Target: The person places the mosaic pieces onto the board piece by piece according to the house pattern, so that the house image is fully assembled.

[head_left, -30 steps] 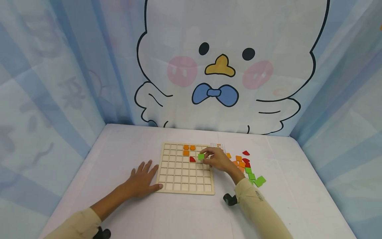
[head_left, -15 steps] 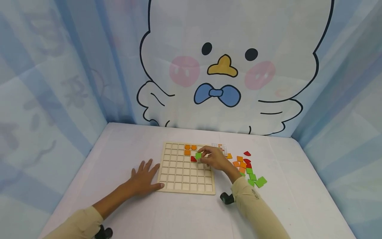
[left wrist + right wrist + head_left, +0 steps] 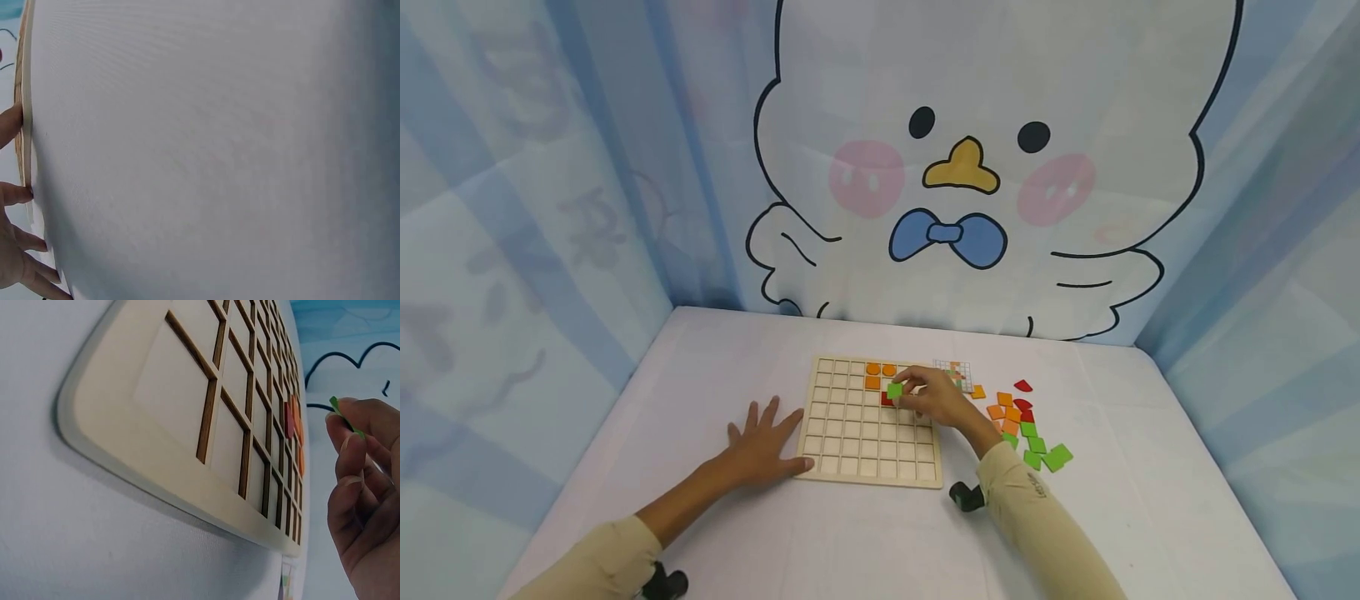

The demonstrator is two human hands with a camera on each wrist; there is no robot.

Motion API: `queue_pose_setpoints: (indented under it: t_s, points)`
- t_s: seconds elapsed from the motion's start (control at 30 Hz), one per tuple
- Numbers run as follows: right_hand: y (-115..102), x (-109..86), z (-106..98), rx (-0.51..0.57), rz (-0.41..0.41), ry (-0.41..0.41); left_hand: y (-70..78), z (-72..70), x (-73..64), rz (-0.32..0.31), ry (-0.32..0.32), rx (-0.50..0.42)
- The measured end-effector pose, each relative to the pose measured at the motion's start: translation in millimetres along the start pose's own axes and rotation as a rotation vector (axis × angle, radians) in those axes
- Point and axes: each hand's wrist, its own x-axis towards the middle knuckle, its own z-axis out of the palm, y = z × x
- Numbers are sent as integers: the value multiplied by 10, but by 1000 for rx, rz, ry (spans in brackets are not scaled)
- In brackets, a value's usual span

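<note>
A wooden grid board (image 3: 850, 446) lies on the table. Two orange round pieces (image 3: 881, 369) and an orange square tile (image 3: 872, 383) sit in cells near its far edge, with a red piece (image 3: 886, 399) a row nearer, partly hidden. Between thumb and fingertips my right hand (image 3: 932, 396) pinches a green square tile (image 3: 894, 390), held over the board beside the red piece. In the right wrist view that green tile (image 3: 345, 416) appears edge-on above the board. My left hand (image 3: 762, 447) rests with spread fingers on the table, thumb and index finger at the board's left edge.
Loose green tiles (image 3: 1037, 446), orange tiles (image 3: 1004, 399) and red pieces (image 3: 1023, 386) lie scattered right of the board. A printed pattern card (image 3: 961, 372) lies by its far right corner, partly behind my right hand. A cartoon curtain (image 3: 955, 283) stands behind the table.
My right hand has moved slightly left over the board with the green tile, which now overlaps the red piece in view. The left hand stays at the board's edge.
</note>
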Motion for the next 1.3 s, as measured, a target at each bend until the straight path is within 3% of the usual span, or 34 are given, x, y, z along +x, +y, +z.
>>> queue_pose_setpoints:
  t_s: [0.37,0.93,1.3]
  points:
    - [-29,25,10,-16,-7,3,-16,28,86,-32,4,-28]
    - [4,76,71,5,-24,12,11,29,72,-62,5,-37]
    - [-82,167,196,-159,25,42,6,34,71,-70,-2,-35]
